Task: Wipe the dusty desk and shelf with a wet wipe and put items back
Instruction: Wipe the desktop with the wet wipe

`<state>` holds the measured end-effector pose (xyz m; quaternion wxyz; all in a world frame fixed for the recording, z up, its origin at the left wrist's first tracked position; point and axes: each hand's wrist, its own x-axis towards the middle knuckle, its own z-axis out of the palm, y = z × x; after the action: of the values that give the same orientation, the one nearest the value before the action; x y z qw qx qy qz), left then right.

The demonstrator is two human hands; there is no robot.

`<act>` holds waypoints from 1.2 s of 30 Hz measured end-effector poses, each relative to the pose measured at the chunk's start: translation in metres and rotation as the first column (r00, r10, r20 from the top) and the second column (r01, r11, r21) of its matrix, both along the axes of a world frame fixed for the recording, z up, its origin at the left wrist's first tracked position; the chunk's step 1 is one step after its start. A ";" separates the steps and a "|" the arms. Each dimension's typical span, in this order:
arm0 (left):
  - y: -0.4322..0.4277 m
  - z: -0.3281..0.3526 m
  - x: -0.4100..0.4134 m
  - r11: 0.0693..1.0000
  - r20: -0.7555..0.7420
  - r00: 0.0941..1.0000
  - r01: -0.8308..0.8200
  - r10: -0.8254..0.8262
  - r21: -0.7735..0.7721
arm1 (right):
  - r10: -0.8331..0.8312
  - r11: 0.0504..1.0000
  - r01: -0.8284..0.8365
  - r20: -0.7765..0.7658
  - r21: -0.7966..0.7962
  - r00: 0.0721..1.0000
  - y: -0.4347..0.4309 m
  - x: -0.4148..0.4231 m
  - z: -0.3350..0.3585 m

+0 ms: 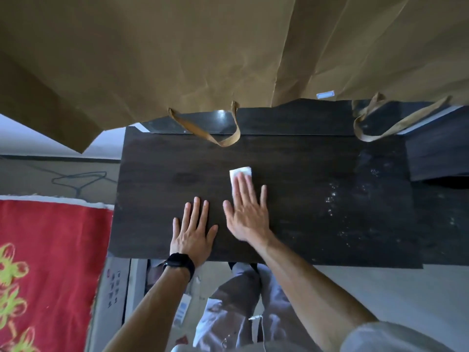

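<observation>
A red cloth (pixel 50 250) stitched with yellow knots lies off the left edge of the dark wooden desk (pixel 317 161). The person's left hand (pixel 193 235), a black watch (pixel 179 262) on its wrist, lies flat near the desk's front edge, left of the middle, fingers straight and spread, holding nothing. Just beside it, the right hand (pixel 247 214) reaches further in, palm down and fingers straight, its fingertips pressing a folded white wet wipe (pixel 240 174) against the wood near the middle of the desk; the far end of the wipe shows past the fingertips. Pale specks of dust (pixel 332 196) dot the surface toward the right edge, well apart from the wipe. Brown paper bags (pixel 177 59) fill the top of the view, their flat handles (pixel 215 130) hanging over the back edge.
</observation>
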<state>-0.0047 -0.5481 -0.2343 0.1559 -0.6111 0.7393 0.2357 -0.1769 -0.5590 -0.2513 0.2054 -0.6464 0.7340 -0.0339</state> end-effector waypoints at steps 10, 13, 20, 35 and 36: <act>-0.001 0.001 0.005 0.999 -0.034 0.999 0.032 -0.032 0.003 | -0.449 0.880 0.466 -0.156 0.093 0.880 0.071 -0.086 0.004; 0.000 0.000 0.006 0.999 -0.035 0.999 0.036 -0.036 -0.001 | -0.343 0.936 0.349 -0.095 0.047 0.934 0.062 -0.016 0.005; 0.000 -0.004 0.006 0.998 -0.021 0.998 0.055 -0.055 -0.009 | -0.137 0.988 0.145 -0.127 0.060 0.982 0.105 -0.034 0.002; 0.020 -0.001 -0.009 0.998 -0.050 0.998 -0.052 0.050 -0.034 | -0.178 0.983 0.181 -0.108 0.024 0.978 0.171 -0.068 0.000; 0.020 0.000 -0.009 0.998 -0.048 0.998 -0.050 0.048 -0.032 | -0.259 0.961 0.270 -0.157 0.053 0.953 0.185 -0.099 0.001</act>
<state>-0.0136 -0.5277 -0.2348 0.1225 -0.6257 0.7314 0.2417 -0.2755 -0.3744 -0.2507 0.1677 -0.5349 0.8280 0.0142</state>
